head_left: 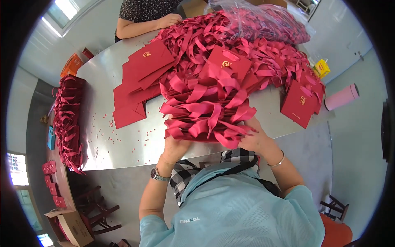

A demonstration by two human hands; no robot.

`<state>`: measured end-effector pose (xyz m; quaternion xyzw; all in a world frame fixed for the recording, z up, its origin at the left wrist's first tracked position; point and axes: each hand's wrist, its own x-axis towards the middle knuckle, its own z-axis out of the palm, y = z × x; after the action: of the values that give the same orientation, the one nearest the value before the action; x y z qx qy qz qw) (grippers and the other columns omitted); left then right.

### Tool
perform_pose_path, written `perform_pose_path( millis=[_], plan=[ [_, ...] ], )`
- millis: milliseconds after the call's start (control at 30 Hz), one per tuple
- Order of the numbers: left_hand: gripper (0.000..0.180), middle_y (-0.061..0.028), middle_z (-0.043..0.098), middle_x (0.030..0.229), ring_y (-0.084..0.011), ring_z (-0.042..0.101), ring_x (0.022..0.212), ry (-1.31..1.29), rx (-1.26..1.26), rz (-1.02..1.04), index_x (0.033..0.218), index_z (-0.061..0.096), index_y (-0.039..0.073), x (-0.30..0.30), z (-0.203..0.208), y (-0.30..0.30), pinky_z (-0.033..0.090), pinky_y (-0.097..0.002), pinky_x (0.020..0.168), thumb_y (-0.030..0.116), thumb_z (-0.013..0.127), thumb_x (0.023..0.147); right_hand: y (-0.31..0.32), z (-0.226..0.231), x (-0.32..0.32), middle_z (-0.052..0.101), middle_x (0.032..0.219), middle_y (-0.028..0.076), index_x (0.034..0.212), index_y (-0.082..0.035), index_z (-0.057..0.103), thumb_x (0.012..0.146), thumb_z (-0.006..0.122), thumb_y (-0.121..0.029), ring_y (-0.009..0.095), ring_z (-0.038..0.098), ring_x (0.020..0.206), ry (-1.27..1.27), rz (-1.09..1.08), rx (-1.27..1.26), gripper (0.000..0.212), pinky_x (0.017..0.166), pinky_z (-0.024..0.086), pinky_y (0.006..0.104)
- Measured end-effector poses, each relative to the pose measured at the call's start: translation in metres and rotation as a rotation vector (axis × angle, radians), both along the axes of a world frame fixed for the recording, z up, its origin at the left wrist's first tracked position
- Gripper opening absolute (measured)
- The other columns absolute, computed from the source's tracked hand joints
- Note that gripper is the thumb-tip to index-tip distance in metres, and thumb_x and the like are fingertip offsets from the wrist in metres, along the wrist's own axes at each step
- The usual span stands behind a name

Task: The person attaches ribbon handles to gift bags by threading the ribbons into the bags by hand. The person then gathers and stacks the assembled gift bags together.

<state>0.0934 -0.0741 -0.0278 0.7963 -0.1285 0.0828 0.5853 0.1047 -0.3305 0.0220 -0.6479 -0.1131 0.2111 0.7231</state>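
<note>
Between my two hands is a thick stack of red paper gift bags (205,111) with ribbon handles, held at the near edge of the metal table. My left hand (176,146) grips its left side, its fingers partly hidden under the ribbons. On the right side my right hand (256,138) is closed on the same stack. Flat red bags (142,76) lie fanned out just beyond to the left. Behind the stack, more bags (230,61) with gold print lean against a big heap of ribbon-handled bags (197,35).
A clear plastic sack (263,20) of red bags sits at the back. Across the table a person's hand (169,20) rests by the heap. At the right stand a pink tumbler (342,97) and a yellow box (321,68). A long row of bags (69,119) lies far left.
</note>
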Motion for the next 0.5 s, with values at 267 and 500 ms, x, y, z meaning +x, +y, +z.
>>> perform_pose_path(
  millis=[267, 500],
  plan=[
    [0.023, -0.0157, 0.065, 0.101, -0.0351, 0.059, 0.100, -0.116, -0.116, 0.045, 0.097, 0.065, 0.003, -0.001, -0.008, -0.001, 0.046, -0.0400, 0.089, -0.002, 0.067, 0.075, -0.070, 0.093, -0.031, 0.062, 0.115, 0.022, 0.115, 0.004, 0.060, 0.075, 0.070, -0.005, 0.036, 0.061, 0.107, -0.005, 0.307, -0.407, 0.042, 0.091, 0.049, 0.0386],
    [0.035, -0.0144, 0.063, 0.112, -0.0327, 0.056, 0.111, -0.219, 0.141, -0.046, 0.105, 0.067, 0.005, -0.013, -0.007, 0.004, 0.042, -0.0429, 0.099, 0.004, 0.069, 0.070, 0.023, 0.141, 0.054, 0.063, 0.117, 0.017, 0.128, -0.001, 0.053, 0.080, 0.067, -0.013, 0.036, 0.059, 0.110, -1.402, 0.304, -0.808, 0.051, 0.093, 0.047, 0.0393]
  ],
)
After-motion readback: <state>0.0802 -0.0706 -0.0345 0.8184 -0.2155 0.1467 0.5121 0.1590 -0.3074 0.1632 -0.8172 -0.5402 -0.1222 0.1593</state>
